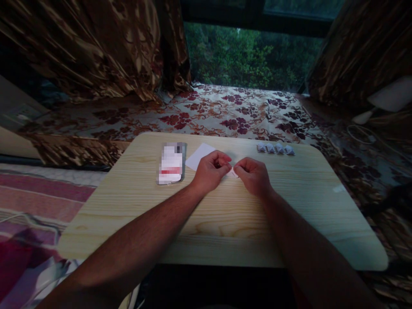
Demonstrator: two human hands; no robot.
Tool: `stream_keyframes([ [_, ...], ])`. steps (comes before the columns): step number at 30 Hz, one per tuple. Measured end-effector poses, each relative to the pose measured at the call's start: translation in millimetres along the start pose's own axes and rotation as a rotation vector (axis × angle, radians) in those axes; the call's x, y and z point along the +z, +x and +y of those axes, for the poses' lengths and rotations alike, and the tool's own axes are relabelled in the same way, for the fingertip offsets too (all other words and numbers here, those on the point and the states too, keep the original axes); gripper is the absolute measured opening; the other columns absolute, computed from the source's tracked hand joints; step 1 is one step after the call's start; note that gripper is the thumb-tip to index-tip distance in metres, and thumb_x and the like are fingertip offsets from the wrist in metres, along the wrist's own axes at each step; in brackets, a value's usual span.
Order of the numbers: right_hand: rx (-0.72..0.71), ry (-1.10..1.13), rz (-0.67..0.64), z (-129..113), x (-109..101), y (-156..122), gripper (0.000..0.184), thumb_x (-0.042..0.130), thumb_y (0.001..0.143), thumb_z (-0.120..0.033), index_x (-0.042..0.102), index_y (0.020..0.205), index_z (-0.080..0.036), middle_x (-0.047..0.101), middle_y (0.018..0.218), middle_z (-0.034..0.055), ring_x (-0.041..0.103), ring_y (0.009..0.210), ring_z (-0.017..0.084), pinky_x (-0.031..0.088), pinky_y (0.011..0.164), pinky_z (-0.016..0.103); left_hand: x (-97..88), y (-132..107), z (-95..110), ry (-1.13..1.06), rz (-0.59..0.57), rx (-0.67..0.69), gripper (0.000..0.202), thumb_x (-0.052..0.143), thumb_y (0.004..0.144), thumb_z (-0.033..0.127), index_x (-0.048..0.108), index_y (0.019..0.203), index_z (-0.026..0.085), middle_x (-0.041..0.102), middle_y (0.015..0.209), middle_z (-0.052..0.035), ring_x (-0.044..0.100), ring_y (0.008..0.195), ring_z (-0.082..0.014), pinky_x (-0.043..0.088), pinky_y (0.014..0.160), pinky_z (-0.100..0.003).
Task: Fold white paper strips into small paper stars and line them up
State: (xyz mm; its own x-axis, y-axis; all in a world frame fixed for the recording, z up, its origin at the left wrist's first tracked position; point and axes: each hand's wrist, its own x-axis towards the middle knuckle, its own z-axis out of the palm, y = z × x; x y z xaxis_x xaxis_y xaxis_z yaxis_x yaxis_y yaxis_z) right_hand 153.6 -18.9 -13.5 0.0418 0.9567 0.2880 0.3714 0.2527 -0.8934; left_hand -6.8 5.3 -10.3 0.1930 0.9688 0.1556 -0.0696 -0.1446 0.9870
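Observation:
Over the middle of the wooden table, my left hand [213, 168] and my right hand [253, 172] are close together, pinching a small piece of white paper [233, 173] between them. Fingers cover most of that piece, so its full shape is hidden. Just behind my left hand lies a white paper sheet [199, 155], flat on the table. Toward the back right, several small folded paper pieces [275, 148] with raised, pointed tops stand in a row, apart from my right hand.
A phone [171, 163], partly blurred out, lies left of the sheet on the light wooden table [212, 231]. Behind the table runs a ledge with floral cloth [231, 111] beneath a window. A white lamp [391, 94] and cable are at the right. Striped bedding [38, 189] is at the left.

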Motion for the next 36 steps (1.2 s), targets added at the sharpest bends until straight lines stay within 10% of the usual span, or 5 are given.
stream_keyframes([
  [36, 0.031, 0.061, 0.014, -5.0, -0.4, 1.0, 0.015, 0.063, 0.076, -0.026, 0.064, 0.065, -0.017, 0.058, 0.054, -0.0018, 0.047, 0.050, 0.011, 0.035, 0.048, 0.024, 1.5, -0.4, 4.7, -0.133, -0.041, -0.075, 0.039, 0.075, 0.068, 0.022, 0.055, 0.102, 0.019, 0.065, 0.071, 0.0034, 0.060, 0.062, -0.0102, 0.046, 0.062, -0.023],
])
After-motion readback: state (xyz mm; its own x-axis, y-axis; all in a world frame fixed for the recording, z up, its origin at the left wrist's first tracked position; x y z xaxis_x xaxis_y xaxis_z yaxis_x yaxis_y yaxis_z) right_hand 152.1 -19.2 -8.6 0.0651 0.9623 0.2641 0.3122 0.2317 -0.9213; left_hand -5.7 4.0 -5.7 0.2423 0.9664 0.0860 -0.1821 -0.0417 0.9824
